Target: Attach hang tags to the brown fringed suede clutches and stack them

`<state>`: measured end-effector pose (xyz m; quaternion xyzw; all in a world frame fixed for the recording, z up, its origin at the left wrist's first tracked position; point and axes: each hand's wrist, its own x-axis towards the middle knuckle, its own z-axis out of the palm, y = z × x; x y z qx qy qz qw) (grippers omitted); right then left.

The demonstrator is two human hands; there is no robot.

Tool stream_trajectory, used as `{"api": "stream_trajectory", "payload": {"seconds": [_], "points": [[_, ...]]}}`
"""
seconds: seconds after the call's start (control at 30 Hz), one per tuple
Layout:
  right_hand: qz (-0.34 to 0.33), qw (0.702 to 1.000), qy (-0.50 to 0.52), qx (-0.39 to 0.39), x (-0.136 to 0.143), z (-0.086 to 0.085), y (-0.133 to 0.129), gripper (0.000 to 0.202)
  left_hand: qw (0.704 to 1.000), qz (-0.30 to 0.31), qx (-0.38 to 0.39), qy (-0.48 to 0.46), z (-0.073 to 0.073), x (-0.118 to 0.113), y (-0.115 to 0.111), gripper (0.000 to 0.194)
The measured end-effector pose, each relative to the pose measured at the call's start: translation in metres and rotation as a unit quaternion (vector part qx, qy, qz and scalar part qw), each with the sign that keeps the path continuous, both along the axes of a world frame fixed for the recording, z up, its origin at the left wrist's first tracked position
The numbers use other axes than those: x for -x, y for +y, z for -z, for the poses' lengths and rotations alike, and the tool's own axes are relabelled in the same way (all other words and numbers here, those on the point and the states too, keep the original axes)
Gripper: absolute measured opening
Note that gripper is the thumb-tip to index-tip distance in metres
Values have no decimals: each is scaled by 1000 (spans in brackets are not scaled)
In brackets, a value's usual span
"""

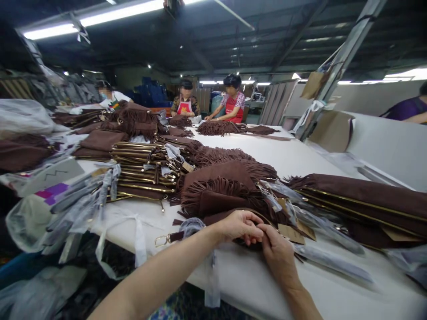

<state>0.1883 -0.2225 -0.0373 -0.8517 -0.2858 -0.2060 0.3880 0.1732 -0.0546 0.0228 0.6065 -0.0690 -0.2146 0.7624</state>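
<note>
The white table (293, 155) is carrying stacks of brown fringed bags (227, 186). At its near edge, the left hand (238, 226) and right hand (278, 253) are touching, both pinching narrowly the dark strap (240, 212) just below the bags.

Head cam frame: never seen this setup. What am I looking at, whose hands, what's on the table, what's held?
There is no machine here. One camera sits on a person's head and looks forward and down, so the two bare arms coming in from the bottom are that person's own. The left hand and right hand meet at a brown strap and pinch it together; its gold clasp lies to the left. On the white table lie brown fringed bags, a stack of bags with gold bars, paper tags and clear plastic sleeves. Other people sit at the far end.
</note>
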Motion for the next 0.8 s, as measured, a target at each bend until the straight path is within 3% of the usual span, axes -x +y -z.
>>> {"api": "stream_trajectory", "payload": {"seconds": [0.07,0.13,0.23,0.3,0.37,0.43,0.53,0.67,0.73,0.8], "points": [[-8,1000,6,8,-3,4,0,24,996,-11,-73,-58,-21,22,20,42],[-5,1000,10,3,-6,8,0,23,966,-54,-187,-172,-47,52,49,27],[-8,1000,14,-14,-9,11,0,23,838,-178,-423,-296,-72,100,91,23],[-16,999,22,-16,-10,11,-1,23,768,-144,-517,-350,-72,123,105,31],[-19,999,30,-14,-10,9,-1,22,729,-56,-561,-388,-59,133,105,41],[-17,999,34,-9,-9,7,-1,22,710,6,-580,-400,-42,134,93,45],[-17,999,36,0,-7,7,-2,23,694,43,-604,-390,-23,127,68,42],[-29,999,33,4,-8,10,-4,24,689,93,-609,-383,-14,129,55,49],[-30,999,33,5,-10,12,-5,25,711,59,-594,-372,-18,137,60,61],[-27,999,33,9,-11,14,-5,25,732,-59,-598,-321,-25,145,71,62]]}}
